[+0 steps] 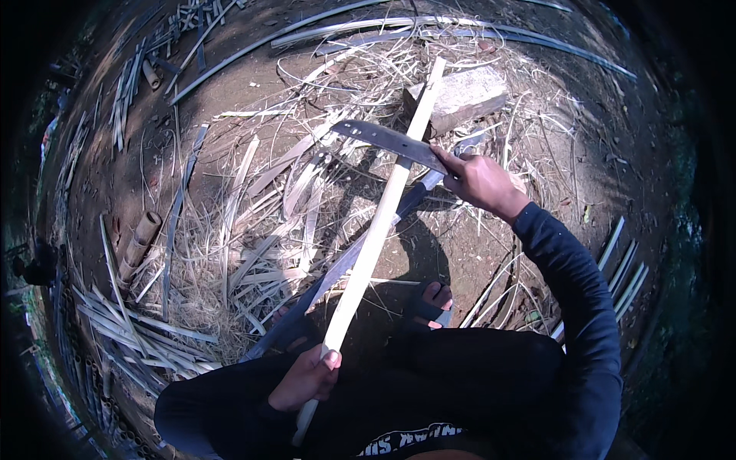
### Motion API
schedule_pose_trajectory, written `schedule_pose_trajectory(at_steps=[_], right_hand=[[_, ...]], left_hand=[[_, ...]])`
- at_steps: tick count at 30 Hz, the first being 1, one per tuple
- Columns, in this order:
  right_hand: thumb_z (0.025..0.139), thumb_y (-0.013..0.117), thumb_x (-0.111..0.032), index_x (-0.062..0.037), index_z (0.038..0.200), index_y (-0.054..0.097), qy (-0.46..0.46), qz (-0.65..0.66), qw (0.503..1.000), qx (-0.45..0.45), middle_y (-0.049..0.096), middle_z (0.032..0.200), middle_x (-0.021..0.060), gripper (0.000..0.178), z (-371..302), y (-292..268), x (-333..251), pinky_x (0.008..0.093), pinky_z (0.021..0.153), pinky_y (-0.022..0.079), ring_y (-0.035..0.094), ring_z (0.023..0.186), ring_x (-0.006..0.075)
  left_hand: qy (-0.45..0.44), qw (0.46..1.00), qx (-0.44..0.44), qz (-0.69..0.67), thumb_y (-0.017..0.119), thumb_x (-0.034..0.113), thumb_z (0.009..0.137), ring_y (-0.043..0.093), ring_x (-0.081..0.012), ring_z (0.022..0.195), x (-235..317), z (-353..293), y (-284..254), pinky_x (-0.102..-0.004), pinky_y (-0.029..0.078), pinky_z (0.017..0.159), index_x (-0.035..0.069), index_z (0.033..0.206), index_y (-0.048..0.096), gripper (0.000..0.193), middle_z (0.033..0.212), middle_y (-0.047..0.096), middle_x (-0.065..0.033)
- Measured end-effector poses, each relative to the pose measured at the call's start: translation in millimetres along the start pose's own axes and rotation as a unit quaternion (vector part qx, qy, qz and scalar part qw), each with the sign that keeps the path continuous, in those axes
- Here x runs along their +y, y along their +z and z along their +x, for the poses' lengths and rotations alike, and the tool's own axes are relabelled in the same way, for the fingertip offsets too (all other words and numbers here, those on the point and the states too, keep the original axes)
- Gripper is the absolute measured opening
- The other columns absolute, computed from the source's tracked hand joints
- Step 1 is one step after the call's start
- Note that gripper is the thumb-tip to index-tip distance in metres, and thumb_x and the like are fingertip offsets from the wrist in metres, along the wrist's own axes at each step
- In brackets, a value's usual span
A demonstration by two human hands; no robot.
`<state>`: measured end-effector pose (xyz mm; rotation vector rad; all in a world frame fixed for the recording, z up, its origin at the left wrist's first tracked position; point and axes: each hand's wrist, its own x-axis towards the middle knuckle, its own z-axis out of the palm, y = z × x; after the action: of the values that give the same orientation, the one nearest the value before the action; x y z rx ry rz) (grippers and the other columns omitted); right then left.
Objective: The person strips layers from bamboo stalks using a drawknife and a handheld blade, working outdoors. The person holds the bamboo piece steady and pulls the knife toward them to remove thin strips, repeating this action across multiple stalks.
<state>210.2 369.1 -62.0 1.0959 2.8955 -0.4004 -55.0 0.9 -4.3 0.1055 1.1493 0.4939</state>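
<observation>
Pale strip (373, 238) slants through left hand (305, 381), passing just beside right hand (483, 184).

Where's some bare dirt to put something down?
Mostly bare dirt lies between the right foot and the right hand, with thin strips bordering its right. Another patch sits just below the long curved pole, upper left. Shavings crowd the ground left of the held pale strip and around the wooden block.
</observation>
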Motion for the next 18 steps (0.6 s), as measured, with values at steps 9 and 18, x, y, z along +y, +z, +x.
schedule_pose_trajectory(at_steps=[9, 18], right_hand=[[0.09, 0.062, -0.024, -0.0135, 0.148, 0.042, 0.066, -0.032, 0.995, 0.065, 0.064, 0.069, 0.0208, 0.062, 6, 10, 40, 0.0478, 0.06, 0.053, 0.065, 0.061, 0.0381], [0.093, 0.058, -0.027, -0.0088, 0.145, 0.043, 0.103, -0.025, 0.992, 0.064, 0.064, 0.069, 0.0212, 0.057, 9, 4, 49, 0.0506, 0.063, 0.053, 0.066, 0.065, 0.0404]], left_hand=[[-0.024, 0.999, -0.006, -0.028, 0.051, 0.047, 0.101, 0.032, -0.0059, 0.05, -21, -24, -4, -0.0224, 0.028, 0.044, 0.013, 0.093, 0.045, 0.036, 0.063, 0.036, 0.004], [0.006, 0.999, -0.039, -0.033, 0.052, 0.047, 0.1, 0.031, -0.0065, 0.047, -24, -28, -5, -0.0227, 0.028, 0.043, 0.012, 0.091, 0.046, 0.036, 0.061, 0.035, 0.004]])
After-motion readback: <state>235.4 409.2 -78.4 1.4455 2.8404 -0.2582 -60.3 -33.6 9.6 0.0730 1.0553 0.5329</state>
